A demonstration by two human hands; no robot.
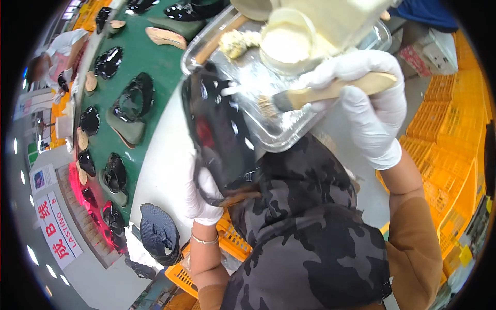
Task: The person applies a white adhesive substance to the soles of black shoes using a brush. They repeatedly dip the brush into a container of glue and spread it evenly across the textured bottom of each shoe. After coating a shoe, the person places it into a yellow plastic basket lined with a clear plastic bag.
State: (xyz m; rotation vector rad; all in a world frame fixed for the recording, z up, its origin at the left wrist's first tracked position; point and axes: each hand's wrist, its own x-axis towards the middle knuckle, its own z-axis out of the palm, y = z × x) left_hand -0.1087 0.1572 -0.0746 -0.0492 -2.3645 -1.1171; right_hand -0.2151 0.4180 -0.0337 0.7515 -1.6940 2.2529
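Note:
My left hand (pixel 204 199), in a white glove, is closed around the near end of a glossy black shoe (pixel 225 134). The shoe is tilted beside a clear plastic tray (pixel 279 142). In my right hand (pixel 374 111), also gloved, a brush with a pale wooden handle (pixel 323 93) is gripped. Its bristles (pixel 268 107) point left toward the shoe, a little apart from it, above the tray. A cup of cream-coloured paste (pixel 287 44) stands in the tray. Next to it lies a lumpy, paste-covered clump (pixel 233 44).
A green conveyor (pixel 165 88) to the left carries several black shoes and soles. A dark mesh shoe upper (pixel 158 230) lies on the white table edge (pixel 165 170). Orange crates (pixel 439 150) stack on the right; another crate (pixel 232 240) sits below. A person (pixel 62 54) stands far left.

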